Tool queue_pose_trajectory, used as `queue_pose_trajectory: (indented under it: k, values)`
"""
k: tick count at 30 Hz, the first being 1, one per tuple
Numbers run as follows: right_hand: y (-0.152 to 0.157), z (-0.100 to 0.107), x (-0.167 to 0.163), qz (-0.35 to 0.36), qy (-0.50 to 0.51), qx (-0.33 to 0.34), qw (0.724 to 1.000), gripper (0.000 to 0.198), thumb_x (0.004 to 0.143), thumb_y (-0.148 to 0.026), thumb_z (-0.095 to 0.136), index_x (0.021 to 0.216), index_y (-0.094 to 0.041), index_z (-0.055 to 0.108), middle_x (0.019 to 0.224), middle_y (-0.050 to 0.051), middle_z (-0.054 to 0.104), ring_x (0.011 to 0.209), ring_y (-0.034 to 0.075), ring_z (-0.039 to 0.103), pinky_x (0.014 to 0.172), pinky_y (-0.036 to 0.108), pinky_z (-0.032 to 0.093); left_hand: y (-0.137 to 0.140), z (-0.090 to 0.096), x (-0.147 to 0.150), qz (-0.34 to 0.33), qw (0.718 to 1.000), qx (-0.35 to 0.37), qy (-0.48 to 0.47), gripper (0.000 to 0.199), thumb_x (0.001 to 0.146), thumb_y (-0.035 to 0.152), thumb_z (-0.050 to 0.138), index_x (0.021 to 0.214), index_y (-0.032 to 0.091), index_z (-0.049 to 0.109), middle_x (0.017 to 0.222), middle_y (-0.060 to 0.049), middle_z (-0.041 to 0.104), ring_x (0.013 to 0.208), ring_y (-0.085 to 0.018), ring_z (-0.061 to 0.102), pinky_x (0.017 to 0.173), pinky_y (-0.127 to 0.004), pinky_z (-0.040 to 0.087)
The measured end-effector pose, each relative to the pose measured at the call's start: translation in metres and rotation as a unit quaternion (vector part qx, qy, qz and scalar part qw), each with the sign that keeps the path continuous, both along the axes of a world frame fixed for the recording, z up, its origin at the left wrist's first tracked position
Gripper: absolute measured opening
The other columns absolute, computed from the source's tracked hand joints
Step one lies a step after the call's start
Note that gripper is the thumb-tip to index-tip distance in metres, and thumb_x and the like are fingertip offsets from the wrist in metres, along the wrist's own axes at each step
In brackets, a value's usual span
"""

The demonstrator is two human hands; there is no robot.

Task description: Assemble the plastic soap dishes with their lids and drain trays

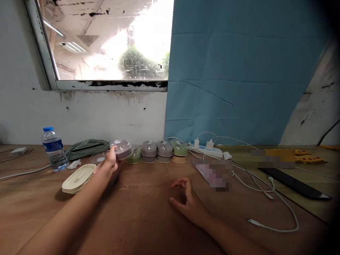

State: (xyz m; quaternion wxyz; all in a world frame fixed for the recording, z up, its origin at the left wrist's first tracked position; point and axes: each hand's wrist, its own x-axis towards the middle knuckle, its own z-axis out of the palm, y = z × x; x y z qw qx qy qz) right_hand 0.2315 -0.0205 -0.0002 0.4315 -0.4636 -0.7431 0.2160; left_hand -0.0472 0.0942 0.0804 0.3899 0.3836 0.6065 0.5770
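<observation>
My left hand [112, 161] is closed on a grey oval box with a clear lid [121, 148], held tilted at the left end of a row. That row has a green box [134, 154], two grey stacks [149, 151] [164, 151], and a green box [179, 147] on a tan one [179, 158]. Over the table's middle, my right hand [187, 202] is open, thumb and fingers curved apart with nothing between them. A cream oval container [78, 178] lies left of my left forearm, which partly covers it.
At the left stand a water bottle [54, 150], a crumpled tissue [74, 164] and a green pouch [86, 148]. A clear round lid [98, 158] lies by the pouch. A power strip [209, 151], white cables [284, 226] and a black flat object [294, 184] occupy the right.
</observation>
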Motion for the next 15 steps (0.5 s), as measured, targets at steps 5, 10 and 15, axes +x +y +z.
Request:
queue_pose_trajectory:
  k: [5, 10, 15]
  values:
    - [0.003, 0.001, 0.003, -0.014, -0.076, -0.04, 0.996, 0.022, 0.069, -0.018, 0.055, 0.088, -0.021, 0.043, 0.088, 0.001, 0.051, 0.081, 0.018, 0.05, 0.073, 0.032, 0.041, 0.042, 0.012, 0.001, -0.024, 0.994, -0.071, -0.076, 0.03, 0.084, 0.032, 0.045, 0.107, 0.013, 0.049, 0.099, -0.007, 0.055, 0.081, -0.015, 0.056, 0.069, -0.033, 0.049]
    - [0.005, 0.004, 0.003, -0.011, -0.121, -0.032, 0.992, 0.013, 0.065, -0.013, 0.056, 0.075, -0.02, 0.051, 0.082, 0.001, 0.051, 0.081, 0.018, 0.049, 0.071, 0.03, 0.04, 0.074, 0.001, 0.007, -0.027, 0.992, -0.086, -0.091, 0.03, 0.084, 0.03, 0.047, 0.109, 0.014, 0.049, 0.107, -0.008, 0.053, 0.091, -0.018, 0.055, 0.076, -0.038, 0.047]
    - [0.006, 0.004, 0.002, -0.011, -0.124, -0.025, 0.992, 0.013, 0.064, -0.01, 0.055, 0.072, -0.019, 0.053, 0.079, 0.001, 0.051, 0.077, 0.017, 0.049, 0.069, 0.028, 0.039, 0.091, -0.013, 0.009, -0.022, 0.994, -0.081, -0.075, 0.03, 0.084, 0.03, 0.047, 0.109, 0.014, 0.049, 0.108, -0.008, 0.053, 0.091, -0.018, 0.054, 0.077, -0.038, 0.047]
